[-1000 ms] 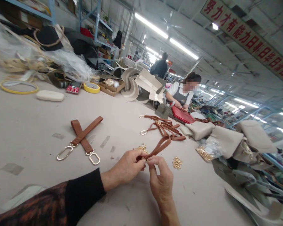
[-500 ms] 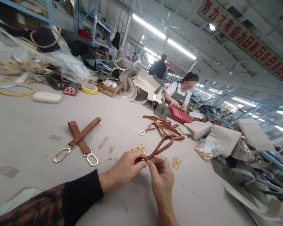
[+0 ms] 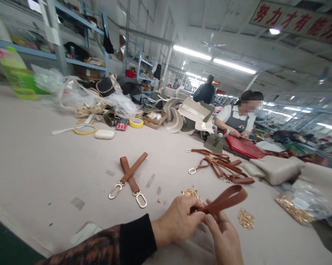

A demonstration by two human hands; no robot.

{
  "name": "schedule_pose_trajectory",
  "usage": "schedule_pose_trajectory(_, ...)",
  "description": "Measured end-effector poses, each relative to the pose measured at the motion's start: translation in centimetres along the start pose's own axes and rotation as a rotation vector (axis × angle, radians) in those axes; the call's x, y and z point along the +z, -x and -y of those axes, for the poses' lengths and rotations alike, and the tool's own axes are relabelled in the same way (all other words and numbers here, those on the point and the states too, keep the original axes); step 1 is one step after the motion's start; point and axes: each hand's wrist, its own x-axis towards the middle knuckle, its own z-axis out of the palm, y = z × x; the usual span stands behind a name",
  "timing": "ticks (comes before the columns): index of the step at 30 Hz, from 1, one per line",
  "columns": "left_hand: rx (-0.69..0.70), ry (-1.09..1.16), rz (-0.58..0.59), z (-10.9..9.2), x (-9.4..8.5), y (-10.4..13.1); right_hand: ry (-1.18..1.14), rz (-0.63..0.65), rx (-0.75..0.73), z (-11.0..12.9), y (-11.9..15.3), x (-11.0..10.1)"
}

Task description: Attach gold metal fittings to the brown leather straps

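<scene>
Between my two hands is a brown leather wrist strap (image 3: 226,198), its loop pointing up and to the right. My left hand (image 3: 179,219) pinches the strap near its lower end. My right hand (image 3: 223,232) grips the same end from the other side, thumb pressed close to the left fingers. The strap's end is hidden by my fingers. Just beyond my left hand lies a pile of small gold rivets (image 3: 192,192). A second pile of gold pieces (image 3: 246,218) sits right of my right hand. Two finished-looking straps with gold clasps (image 3: 134,173) lie crossed to the left.
Several brown straps (image 3: 218,163) lie tangled farther back. A plastic bag of gold hardware (image 3: 295,209) rests at right. Yellow tape (image 3: 136,122), a red phone (image 3: 122,124) and a white case (image 3: 104,134) are at the back left. A co-worker (image 3: 237,117) handles a red bag (image 3: 244,146).
My view has swung left, so the table things appear farther right. The strap's loop has tilted over to the right and shows its broad side. Both hands still hold it.
</scene>
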Motion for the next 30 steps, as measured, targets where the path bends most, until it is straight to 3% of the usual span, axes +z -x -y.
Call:
schedule_pose_trajectory(5, 0.061, -0.106, -0.056, 0.1, 0.3, 0.2, 0.046, 0.146, -0.059, 0.2, 0.7, 0.7)
schedule_pose_trajectory(11, 0.153, -0.131, -0.047, 0.0, 0.6, 0.4, -0.159, 0.209, -0.064, 0.0, 0.8, 0.7)
schedule_pose_trajectory(15, 0.206, -0.021, 0.025, -0.5, 0.2, 0.4, -0.236, 0.176, -0.090, 0.4, 0.8, 1.0)
schedule_pose_trajectory(19, 0.203, 0.001, 0.124, -0.7, 0.1, 0.9, -0.075, 0.037, -0.115, 0.2, 1.6, 0.3)
schedule_pose_trajectory(23, 0.163, -0.153, 0.139, -0.3, -0.5, 0.3, 0.091, -0.071, -0.124, -0.7, 3.2, -2.7)
schedule_pose_trajectory(26, 0.219, -0.272, -0.035, -0.3, -2.0, -0.6, 0.221, -0.268, -0.131, -0.9, 6.1, -6.6)
schedule_pose_trajectory(30, 0.150, -0.555, -0.319, -1.2, -4.9, -0.9, 0.396, -0.603, -0.123, -0.3, 12.2, -12.5)
